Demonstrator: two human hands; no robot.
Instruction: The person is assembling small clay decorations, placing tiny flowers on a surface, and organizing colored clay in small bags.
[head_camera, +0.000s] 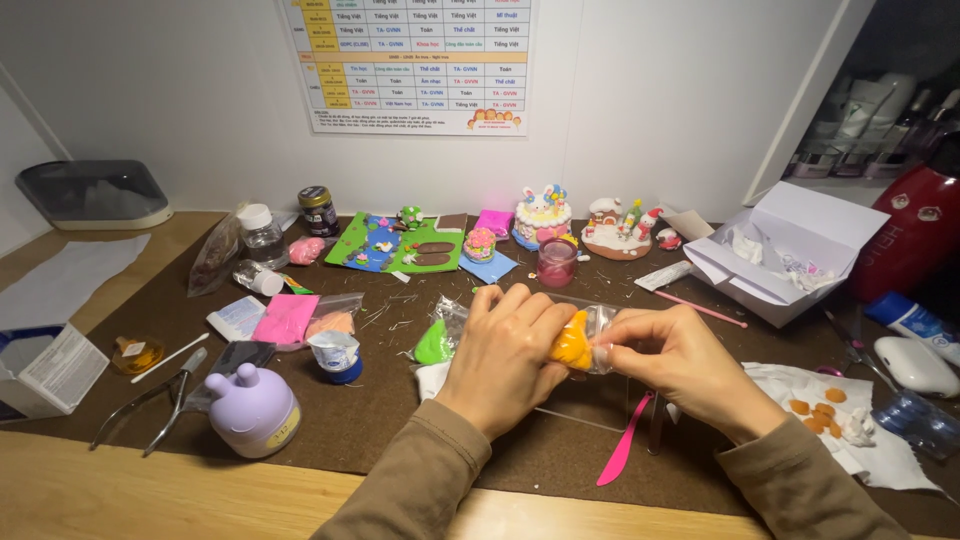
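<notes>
Desk: wooden desk (120, 490) carrying a brown mat (380, 410).
Mat: holding a purple pot (252, 410), pink knife (625, 445), white box (790, 250).

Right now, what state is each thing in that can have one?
Left hand: fingers pinching orange clay.
Right hand: fingers gripping clear bag.
White box: lid open.
Dark jar: capped.
Clear bottle: capped, upright.
Pink tool: lying flat.

Two hands at frame centre, left hand (503, 352) and right hand (678, 360) pinching orange clay (573, 343) in a clear bag (601, 322), pink knife (627, 441) just below, purple pot (252, 409) lower left, open white box (790, 250) upper right, brown mat over the counter (120, 495)
</notes>
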